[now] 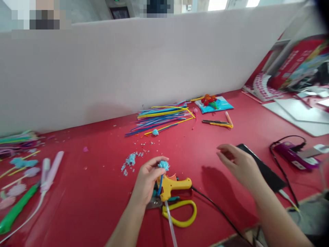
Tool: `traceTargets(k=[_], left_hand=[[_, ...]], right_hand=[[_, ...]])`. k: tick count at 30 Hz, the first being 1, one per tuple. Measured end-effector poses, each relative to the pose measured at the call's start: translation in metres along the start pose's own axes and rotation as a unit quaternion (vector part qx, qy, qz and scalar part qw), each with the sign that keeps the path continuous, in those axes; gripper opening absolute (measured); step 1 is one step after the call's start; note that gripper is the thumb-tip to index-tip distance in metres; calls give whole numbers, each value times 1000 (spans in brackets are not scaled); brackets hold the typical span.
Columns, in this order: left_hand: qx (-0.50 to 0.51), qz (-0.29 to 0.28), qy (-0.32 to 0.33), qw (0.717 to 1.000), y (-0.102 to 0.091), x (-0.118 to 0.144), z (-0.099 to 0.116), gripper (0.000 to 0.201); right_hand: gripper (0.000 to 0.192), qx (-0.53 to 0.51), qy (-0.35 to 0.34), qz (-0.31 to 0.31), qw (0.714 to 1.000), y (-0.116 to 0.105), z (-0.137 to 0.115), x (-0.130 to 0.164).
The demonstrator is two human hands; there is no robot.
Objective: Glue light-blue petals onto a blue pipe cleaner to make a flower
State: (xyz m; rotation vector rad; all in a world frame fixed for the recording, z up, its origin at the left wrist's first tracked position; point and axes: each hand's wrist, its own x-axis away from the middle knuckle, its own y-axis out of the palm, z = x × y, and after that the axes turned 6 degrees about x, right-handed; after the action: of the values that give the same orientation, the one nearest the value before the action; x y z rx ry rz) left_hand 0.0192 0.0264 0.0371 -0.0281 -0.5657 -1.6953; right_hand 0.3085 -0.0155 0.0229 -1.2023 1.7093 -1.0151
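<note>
My left hand (149,180) pinches a light-blue fluffy pompom flower (163,165) between thumb and fingers. A dark-blue stem (160,185) hangs down from it. Right under the flower lies a yellow hot glue gun (171,187) with a clear glue stick (169,219) in its back end. Yellow-handled scissors (183,213) and another tool are partly hidden beneath the gun. My right hand (238,164) hovers above the red table, left of a black phone-like slab (262,168). Its thumb and forefinger are slightly apart, and nothing shows between them.
Pipe cleaners (161,118) lie in a heap by the white partition (154,65), near a second blue pompom (155,132). Blue fluff (131,159) is scattered left of centre. A green-handled tool (19,209) and pink curling iron (52,171) lie left; a purple power strip (293,156) sits right.
</note>
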Motion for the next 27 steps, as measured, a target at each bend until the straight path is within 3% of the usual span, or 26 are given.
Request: traceTargets(k=[4, 8, 14, 20, 25, 27], left_hand=[[3, 3, -1, 1000, -3, -3, -1, 27], [-7, -5, -11, 1000, -2, -4, -1, 28], [-2, 10, 4, 1000, 1, -2, 4, 28], [-10, 5, 10, 1000, -3, -4, 2, 29], [-8, 5, 27, 1000, -6, -5, 3, 27], [-7, 5, 32, 999, -6, -5, 3, 26]], right_hand=[[62, 132, 97, 24, 986, -6, 79, 23], [73, 195, 135, 8, 971, 1, 116, 39], [72, 216, 131, 6, 968, 7, 116, 36], [69, 202, 77, 13, 976, 20, 86, 30], [89, 210, 59, 16, 976, 18, 78, 46], [84, 199, 52, -10, 979, 12, 79, 57]])
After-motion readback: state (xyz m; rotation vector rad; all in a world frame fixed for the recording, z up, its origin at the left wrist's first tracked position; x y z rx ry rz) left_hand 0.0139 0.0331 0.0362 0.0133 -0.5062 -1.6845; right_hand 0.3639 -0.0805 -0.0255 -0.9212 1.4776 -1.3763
